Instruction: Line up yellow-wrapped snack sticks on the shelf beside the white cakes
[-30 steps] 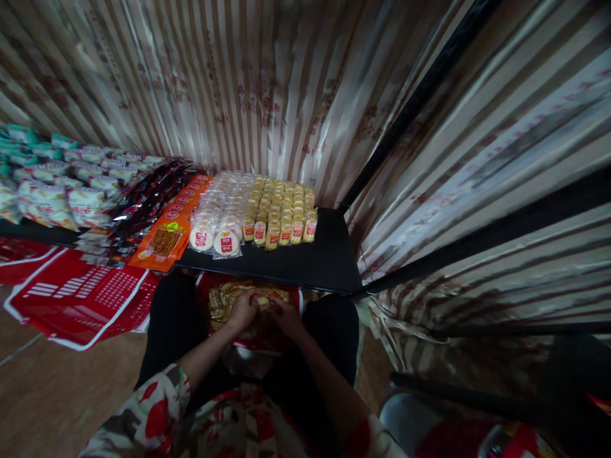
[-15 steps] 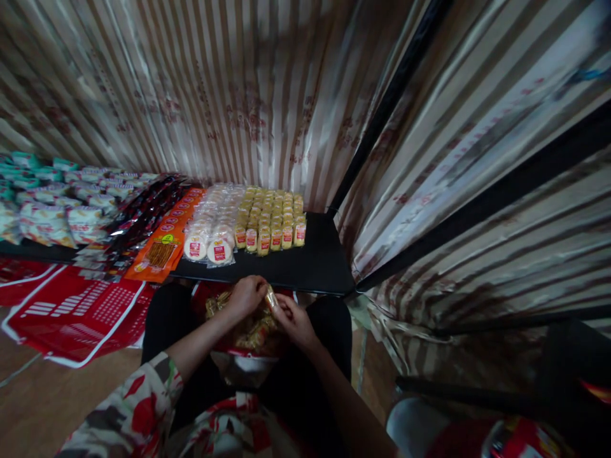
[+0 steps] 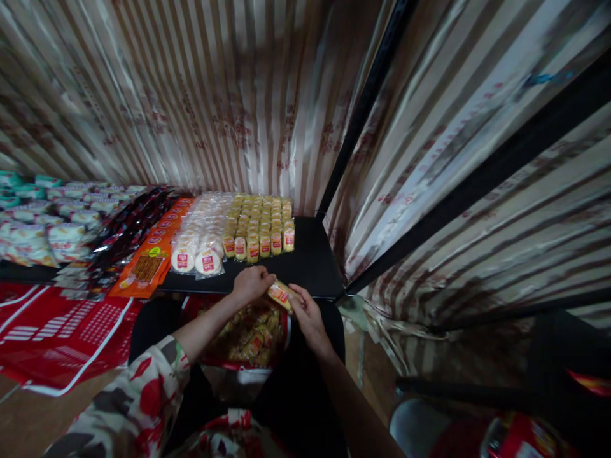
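Observation:
Both my hands grip one small yellow snack packet (image 3: 280, 294) with a red label, held just above the front edge of the black shelf (image 3: 310, 267). My left hand (image 3: 252, 284) pinches its left end and my right hand (image 3: 304, 313) holds its right end. Below them, on my lap, a red box (image 3: 248, 334) holds several more such packets. Rows of the same yellow packets (image 3: 260, 222) stand on the shelf just beyond my hands.
Left of the yellow rows lie round white packets (image 3: 198, 245), orange packets (image 3: 146, 264), dark packets (image 3: 126, 232) and pale green-white bags (image 3: 42, 219). Striped curtains (image 3: 214, 95) hang behind. A black post (image 3: 363, 114) rises at the shelf's right corner. Red printed flattened cartons (image 3: 57, 324) lie at the lower left.
My hands have risen out of the box on my lap, bringing one yellow packet up to the shelf's front edge. The view has tilted and shifted slightly.

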A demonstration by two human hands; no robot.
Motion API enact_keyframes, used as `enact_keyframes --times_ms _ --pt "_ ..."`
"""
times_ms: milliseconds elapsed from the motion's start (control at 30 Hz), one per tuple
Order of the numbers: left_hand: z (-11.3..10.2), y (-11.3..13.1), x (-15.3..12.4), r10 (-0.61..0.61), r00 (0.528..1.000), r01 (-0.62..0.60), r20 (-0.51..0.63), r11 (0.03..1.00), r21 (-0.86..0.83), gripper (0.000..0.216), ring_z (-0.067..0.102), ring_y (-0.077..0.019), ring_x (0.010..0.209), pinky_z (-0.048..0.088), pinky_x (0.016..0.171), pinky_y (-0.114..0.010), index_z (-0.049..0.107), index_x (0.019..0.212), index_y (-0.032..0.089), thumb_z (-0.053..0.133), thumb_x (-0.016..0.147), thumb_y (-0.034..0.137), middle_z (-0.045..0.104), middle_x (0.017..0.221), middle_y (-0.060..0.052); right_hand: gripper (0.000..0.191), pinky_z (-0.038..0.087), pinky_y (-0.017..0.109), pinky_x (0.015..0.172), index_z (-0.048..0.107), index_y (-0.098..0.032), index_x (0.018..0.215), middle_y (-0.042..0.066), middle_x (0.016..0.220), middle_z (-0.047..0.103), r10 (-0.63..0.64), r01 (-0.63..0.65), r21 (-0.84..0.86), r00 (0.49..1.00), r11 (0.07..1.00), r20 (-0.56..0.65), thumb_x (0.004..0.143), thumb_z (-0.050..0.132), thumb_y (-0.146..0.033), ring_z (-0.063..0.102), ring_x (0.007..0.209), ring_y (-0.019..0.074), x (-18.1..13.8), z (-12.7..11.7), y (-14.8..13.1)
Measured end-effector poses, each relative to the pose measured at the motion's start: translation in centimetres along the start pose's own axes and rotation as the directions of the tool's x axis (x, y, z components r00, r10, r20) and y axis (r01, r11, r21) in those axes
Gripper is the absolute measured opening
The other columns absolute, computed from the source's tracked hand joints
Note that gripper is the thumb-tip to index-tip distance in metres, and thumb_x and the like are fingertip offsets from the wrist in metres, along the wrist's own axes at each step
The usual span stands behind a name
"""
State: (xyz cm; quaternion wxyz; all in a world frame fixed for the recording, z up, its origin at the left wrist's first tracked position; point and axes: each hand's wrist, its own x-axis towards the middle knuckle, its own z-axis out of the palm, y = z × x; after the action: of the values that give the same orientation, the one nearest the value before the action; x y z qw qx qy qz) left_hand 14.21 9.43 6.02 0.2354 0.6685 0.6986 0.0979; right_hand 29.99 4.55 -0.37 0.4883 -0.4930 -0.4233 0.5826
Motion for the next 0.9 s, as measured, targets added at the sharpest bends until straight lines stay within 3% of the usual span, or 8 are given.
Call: enact_keyframes --times_ms 200,433,567,733,900 --pt "0.1 1.0 1.3 0.013 1.0 -0.01 0.017 0.991 -0.134 0.033 0.059 -0.0147 0.068 0.036 0.058 -0.023 0.062 0.07 0.02 0.044 0.082 0.044 0.065 0.07 -0.001 0.044 0.052 0.031 0.07 0.06 -0.019 0.097 0.005 0.085 0.069 -0.02 0.019 -0.048 0.999 0.999 -0.036 0.069 0.062 -0.053 0.064 0.076 0.0196 1.3 -0.9 -0.1" --pt "0.1 2.9 2.5 0.183 0.981 -0.191 -0.062 0.97 -0.152 0.025 0.057 -0.012 0.065 0.038 0.06 -0.022 0.065 0.078 0.019 0.046 0.083 0.035 0.064 0.071 0.0 0.033 0.053 0.031 0.071 0.064 -0.019 0.095 0.005 0.087 0.067 -0.089 0.109 -0.227 0.991 0.968 0.1 0.071 0.061 -0.042 0.064 0.076 0.0186 3.5 -2.4 0.3" --pt "0.3 3.9 2.8 0.241 0.955 -0.277 -0.176 0.935 -0.222 0.023 0.058 -0.0133 0.075 0.044 0.071 -0.024 0.063 0.095 0.019 0.045 0.083 0.026 0.065 0.085 -0.002 0.026 0.052 0.028 0.067 0.068 -0.021 0.09 0.004 0.086 0.063 -0.202 0.187 -0.443 0.979 0.877 0.015 0.071 0.061 -0.038 0.061 0.07 0.0153 5.3 -3.2 0.1" --pt "1.7 4.2 2.6 0.265 0.901 -0.373 -0.345 0.878 -0.299 0.029 0.056 -0.0151 0.095 0.045 0.088 -0.029 0.056 0.108 0.018 0.042 0.082 0.016 0.058 0.104 -0.006 0.035 0.052 0.031 0.075 0.063 -0.019 0.099 0.005 0.088 0.063 -0.259 0.2 -0.367 0.959 0.908 -0.118 0.072 0.058 -0.039 0.062 0.079 0.017 8.4 -3.3 0.2" --pt "3.9 4.2 2.4 0.304 0.911 -0.384 -0.279 0.871 -0.308 0.033 0.053 -0.0162 0.104 0.043 0.095 -0.031 0.053 0.109 0.019 0.04 0.08 0.011 0.054 0.112 -0.007 0.036 0.051 0.03 0.075 0.057 -0.019 0.106 0.005 0.092 0.066 -0.263 0.198 -0.35 0.954 0.915 -0.147 0.076 0.054 -0.037 0.063 0.077 0.016 11.0 -2.6 -0.4"
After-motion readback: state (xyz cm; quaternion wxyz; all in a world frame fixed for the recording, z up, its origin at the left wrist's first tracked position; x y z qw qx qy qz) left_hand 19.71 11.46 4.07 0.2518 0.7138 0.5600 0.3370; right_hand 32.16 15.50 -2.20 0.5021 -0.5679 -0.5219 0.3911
